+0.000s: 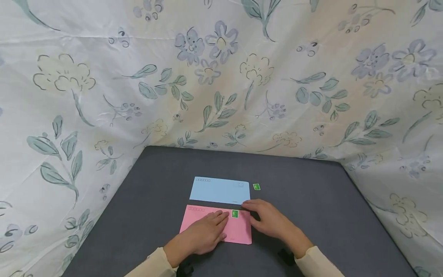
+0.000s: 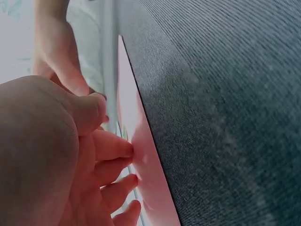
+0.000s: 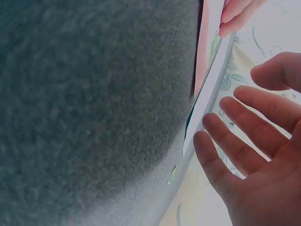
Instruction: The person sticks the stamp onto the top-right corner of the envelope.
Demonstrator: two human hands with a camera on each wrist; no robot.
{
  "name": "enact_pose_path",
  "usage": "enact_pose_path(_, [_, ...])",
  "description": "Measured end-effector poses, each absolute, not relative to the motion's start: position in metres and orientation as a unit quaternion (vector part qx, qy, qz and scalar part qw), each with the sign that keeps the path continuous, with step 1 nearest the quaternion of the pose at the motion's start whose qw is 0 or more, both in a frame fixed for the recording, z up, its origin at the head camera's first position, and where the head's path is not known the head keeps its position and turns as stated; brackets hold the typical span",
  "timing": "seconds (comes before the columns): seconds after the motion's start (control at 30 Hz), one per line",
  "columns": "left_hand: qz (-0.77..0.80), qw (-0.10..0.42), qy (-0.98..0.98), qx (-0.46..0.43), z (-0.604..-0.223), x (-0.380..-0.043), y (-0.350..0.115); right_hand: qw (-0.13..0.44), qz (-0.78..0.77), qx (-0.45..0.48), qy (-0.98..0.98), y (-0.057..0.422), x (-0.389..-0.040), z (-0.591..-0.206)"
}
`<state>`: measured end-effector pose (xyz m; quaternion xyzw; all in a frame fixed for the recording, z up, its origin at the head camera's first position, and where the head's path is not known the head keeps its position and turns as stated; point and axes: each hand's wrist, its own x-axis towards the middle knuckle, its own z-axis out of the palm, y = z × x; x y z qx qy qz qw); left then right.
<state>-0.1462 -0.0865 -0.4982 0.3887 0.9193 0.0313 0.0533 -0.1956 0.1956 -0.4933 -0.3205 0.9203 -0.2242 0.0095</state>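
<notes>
A pink envelope (image 1: 238,232) lies flat at the front of the dark table, with a green stamp (image 1: 235,214) at its upper right corner. My left hand (image 1: 209,229) rests on the envelope's middle, fingers extended and fingertips just left of the stamp. In the left wrist view those fingertips (image 2: 127,149) press on the pink paper. My right hand (image 1: 268,217) hovers by the envelope's right edge, its fingers spread with nothing between them in the right wrist view. Behind lies a blue envelope (image 1: 219,190), its near right corner overlapped by the right fingertips in the head view.
A second green stamp (image 1: 256,187) lies on the table (image 1: 297,184) just right of the blue envelope. Flowered cloth (image 1: 221,77) hangs behind the table and along both sides.
</notes>
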Motion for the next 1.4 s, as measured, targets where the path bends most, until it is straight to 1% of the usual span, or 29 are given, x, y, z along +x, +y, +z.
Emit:
enact_pose_path(0.27, [0.045,0.057,0.923,0.378,-0.493,-0.144,-0.084,-0.019,-0.235,-0.319,0.918,0.204,-0.198,-0.489])
enact_pose_path(0.37, [0.053,0.052,0.925,0.374,-0.490,-0.147,-0.085,-0.016,-0.240,-0.313,0.919,0.208,-0.201,-0.487])
enact_pose_path(0.77, [0.095,0.054,0.927,0.359,-0.490,-0.182,-0.096,-0.012,-0.256,-0.277,0.926,0.216,-0.214,-0.482])
enact_pose_path(0.9, [0.099,0.065,0.929,0.352,-0.490,-0.191,-0.095,-0.008,-0.258,-0.265,0.929,0.218,-0.217,-0.483])
enact_pose_path(1.1, [0.110,0.091,0.928,0.344,-0.486,-0.197,-0.093,-0.014,-0.260,-0.273,0.926,0.223,-0.224,-0.484])
enact_pose_path(1.4, [0.099,0.097,0.929,0.343,-0.489,-0.205,-0.089,-0.017,-0.264,-0.258,0.929,0.231,-0.235,-0.487])
